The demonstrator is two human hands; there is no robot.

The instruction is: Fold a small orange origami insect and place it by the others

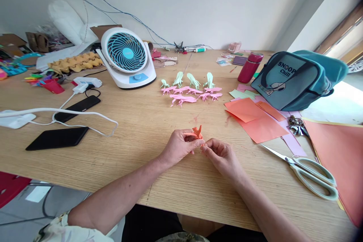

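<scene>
Between my hands, just above the table, is a small orange origami figure (197, 132) with pointed folds sticking up. My left hand (180, 144) grips its body between thumb and fingers. With thumb and forefinger, my right hand (222, 157) pinches the figure's lower right end; the fingers cover that part. Beyond them stand several pink origami figures (183, 99) in rows, with several pale green origami figures (193, 81) behind. To the right lie orange paper sheets (261, 124) and open scissors (307, 174) with pale green handles.
A white fan (126, 55) stands at back left. Phones (58, 138) and a white cable (93, 112) lie at the left. A red flask (250, 68) and a teal bag (292, 81) stand at back right. Larger orange sheets (337, 159) line the right edge.
</scene>
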